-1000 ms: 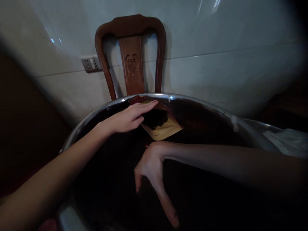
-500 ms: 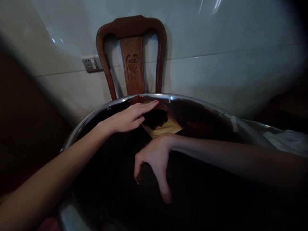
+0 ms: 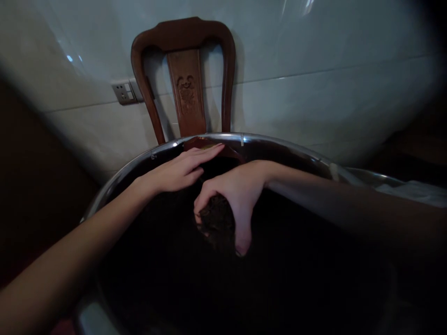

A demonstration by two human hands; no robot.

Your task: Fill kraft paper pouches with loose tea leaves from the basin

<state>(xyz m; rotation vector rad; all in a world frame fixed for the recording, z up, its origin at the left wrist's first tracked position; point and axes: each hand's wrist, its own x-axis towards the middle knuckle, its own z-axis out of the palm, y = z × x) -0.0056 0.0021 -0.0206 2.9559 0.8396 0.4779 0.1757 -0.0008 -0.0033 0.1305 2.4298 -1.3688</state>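
A large round metal drum (image 3: 279, 141) holds dark, loose, dried-leaf-like material. My right hand (image 3: 234, 190) is curled around a clump of dark dried leaves (image 3: 217, 215), thumb on one side and fingers on the other. My left hand (image 3: 181, 168) rests at the mouth of a reddish bag (image 3: 193, 141) by the drum's far rim, index finger stretched along the opening and thumb below. It appears to hold the bag's edge; the other fingers are hidden. My right hand covers most of the bag's mouth. Deep shadow hides the drum's lower part.
Behind the drum stands a carved wooden chair (image 3: 185, 83) against a pale tiled wall (image 3: 296, 102). A wall socket (image 3: 124, 92) is left of the chair. At the right, whitish plastic or cloth (image 3: 412, 190) lies by another metal rim.
My right hand has risen away from me toward the bag, now with dark leaves visible in its grasp. My left hand has stayed at the bag. The view has shifted slightly.
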